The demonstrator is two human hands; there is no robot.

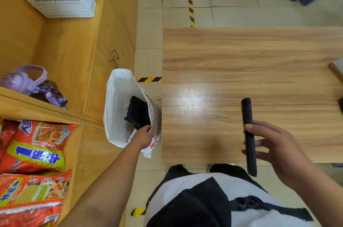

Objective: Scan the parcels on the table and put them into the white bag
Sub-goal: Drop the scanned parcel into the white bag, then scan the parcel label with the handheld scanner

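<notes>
The white bag (pixel 118 97) stands open on the floor just left of the surface (pixel 222 56) and holds one black parcel (pixel 138 111). The left hand (pixel 143 136) reaches inside with fingers curled at the parcel's near edge, though whether they grip it or the bag's rim I cannot tell. The right hand (pixel 274 152) pinches one black scanner (pixel 247 113) between thumb and fingers, edge-on over the surface's near part; on the far-left cabinet (pixel 70 45) two white baskets (pixel 61 4) hold dark items, and one box corner (pixel 336 68) shows at the surface's right edge.
</notes>
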